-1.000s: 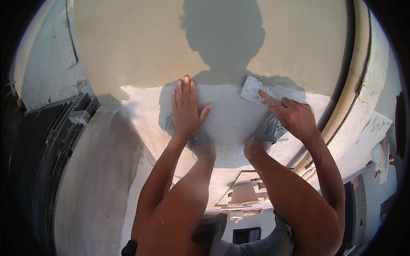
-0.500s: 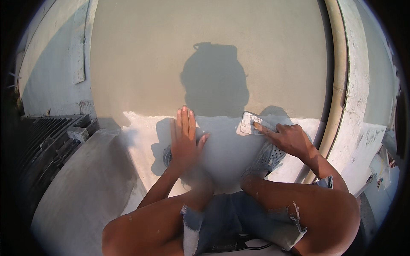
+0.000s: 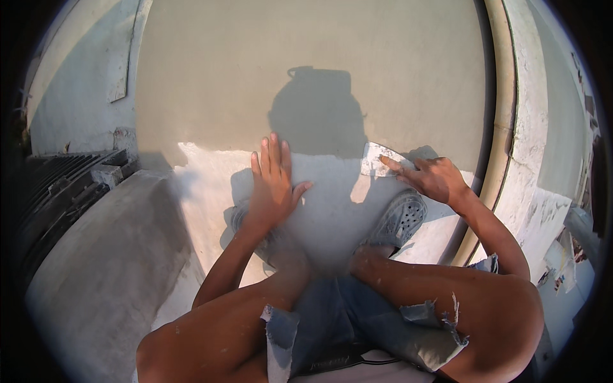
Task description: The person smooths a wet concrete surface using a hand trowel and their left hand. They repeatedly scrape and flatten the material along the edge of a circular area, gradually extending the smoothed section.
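My left hand (image 3: pixel 273 185) is pressed palm down with its fingers spread, its fingertips reaching over the line where a white surface meets a grey-beige coat. In my right hand (image 3: pixel 440 180) is a flat scraper (image 3: pixel 377 159), its pale blade spattered with white. The index finger lies stretched along the blade, while the other fingers curl round the handle, which is mostly hidden. The blade rests at the ragged border between the grey-beige coat (image 3: pixel 211 83) and the white surface (image 3: pixel 217 214).
Grey clogs are on my feet; the right one (image 3: pixel 399 220) shows clearly between the hands. A pale pipe (image 3: pixel 506 121) runs along the right edge. Dark slatted pieces (image 3: pixel 64 198) lie at the left beside a curved grey slab (image 3: pixel 108 255). My shadow falls ahead.
The view has tilted down, so everything sits higher in the picture. The scraper has turned a little and moved slightly forward at the border. My left hand has slid slightly forward, still flat.
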`<control>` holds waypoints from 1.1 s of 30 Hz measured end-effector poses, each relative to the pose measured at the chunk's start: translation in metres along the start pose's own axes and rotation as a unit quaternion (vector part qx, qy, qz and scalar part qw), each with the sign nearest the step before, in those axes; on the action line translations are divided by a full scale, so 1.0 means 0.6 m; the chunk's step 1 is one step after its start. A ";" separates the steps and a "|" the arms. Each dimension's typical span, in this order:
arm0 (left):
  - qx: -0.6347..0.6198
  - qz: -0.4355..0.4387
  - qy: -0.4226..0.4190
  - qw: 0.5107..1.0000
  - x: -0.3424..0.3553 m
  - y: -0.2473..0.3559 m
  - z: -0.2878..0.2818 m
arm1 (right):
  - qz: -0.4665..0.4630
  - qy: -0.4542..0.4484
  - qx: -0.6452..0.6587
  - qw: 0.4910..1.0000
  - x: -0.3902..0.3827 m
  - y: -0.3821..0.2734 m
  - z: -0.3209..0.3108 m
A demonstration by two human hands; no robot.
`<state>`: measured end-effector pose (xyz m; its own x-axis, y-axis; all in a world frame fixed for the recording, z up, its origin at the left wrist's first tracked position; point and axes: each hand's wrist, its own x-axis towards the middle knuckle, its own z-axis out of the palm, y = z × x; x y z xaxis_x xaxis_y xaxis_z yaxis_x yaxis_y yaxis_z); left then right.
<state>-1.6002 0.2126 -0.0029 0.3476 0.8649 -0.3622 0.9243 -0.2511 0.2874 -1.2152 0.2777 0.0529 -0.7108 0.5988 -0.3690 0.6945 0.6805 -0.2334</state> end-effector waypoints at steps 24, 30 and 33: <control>-0.056 0.001 -0.045 0.997 0.006 -0.010 0.008 | -0.091 0.001 -0.015 0.996 0.110 -0.040 -0.025; -0.130 -0.009 -0.018 0.991 0.000 -0.010 -0.013 | -0.095 0.018 0.015 0.995 0.138 -0.058 -0.036; -0.124 -0.033 -0.016 0.992 -0.015 -0.014 -0.031 | -0.099 0.036 0.038 0.994 0.151 -0.070 -0.024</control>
<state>-1.6141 0.2147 0.0143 0.2960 0.8610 -0.4136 0.8792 -0.0762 0.4704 -1.3102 0.3096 0.0423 -0.8384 0.4867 -0.2453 0.5450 0.7558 -0.3630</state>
